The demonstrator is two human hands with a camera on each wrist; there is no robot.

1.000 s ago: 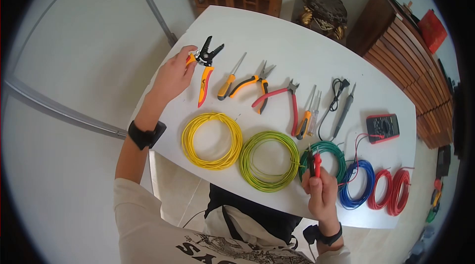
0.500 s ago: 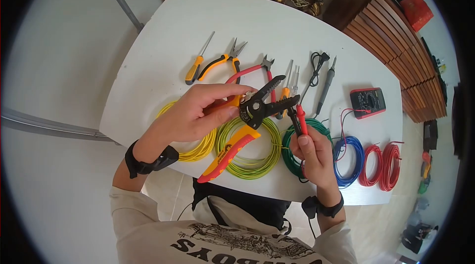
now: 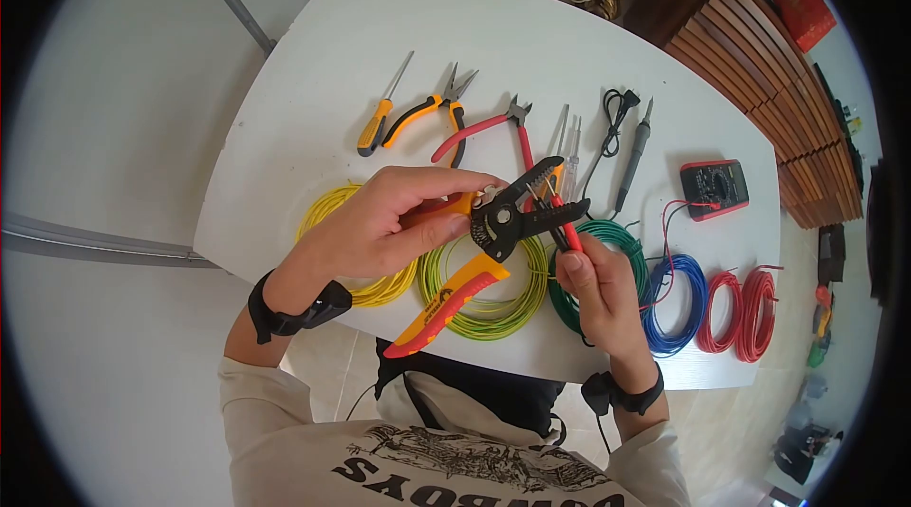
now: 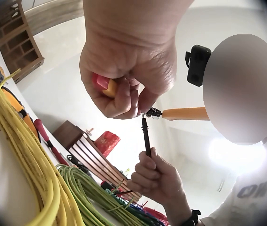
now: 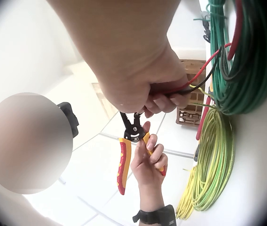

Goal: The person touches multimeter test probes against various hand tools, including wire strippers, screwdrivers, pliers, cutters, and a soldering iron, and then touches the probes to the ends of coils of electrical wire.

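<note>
My left hand grips one orange handle of a wire stripper with a black head, held above the table; the other red-and-yellow handle hangs free. My right hand pinches a red and a black multimeter probe, their tips up against the stripper's open jaws. The left wrist view shows the left hand curled round the handle above the black probe. From the right wrist, the right hand holds the leads just above the stripper.
On the white table lie a screwdriver, orange pliers, red cutters, a soldering iron and a multimeter. Wire coils line the near edge: yellow, yellow-green, green, blue, red.
The left hand lifted the wire stripper from the table's far left and carried it to the probes. The stripper's jaws now meet the probe tips.
</note>
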